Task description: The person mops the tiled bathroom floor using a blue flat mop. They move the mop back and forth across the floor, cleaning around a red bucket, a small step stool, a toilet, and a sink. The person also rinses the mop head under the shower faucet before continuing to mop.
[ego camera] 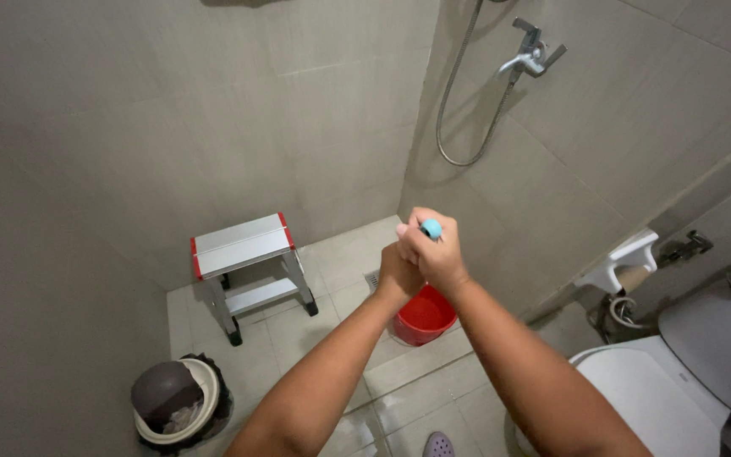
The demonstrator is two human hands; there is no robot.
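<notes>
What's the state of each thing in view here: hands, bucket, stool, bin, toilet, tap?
left hand: closed, clasped under the right hand
right hand: closed on a handle with a light blue tip
red bucket: upright on the floor, contents hidden
step stool: unfolded, standing, nothing on top
waste bin: upright, domed lid tilted, liner showing
toilet lid: down
shower tap: no water visible
hose: hanging in a loop

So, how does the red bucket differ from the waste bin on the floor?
The red bucket is bright red, while the waste bin is dark with a pale rim. The bucket shows an open inside; the bin is partly covered by a dark domed lid. The bucket sits just below the clasped left hand and right hand; the bin stands apart, by the left wall. Both are round and stand on the tiled floor.
</notes>
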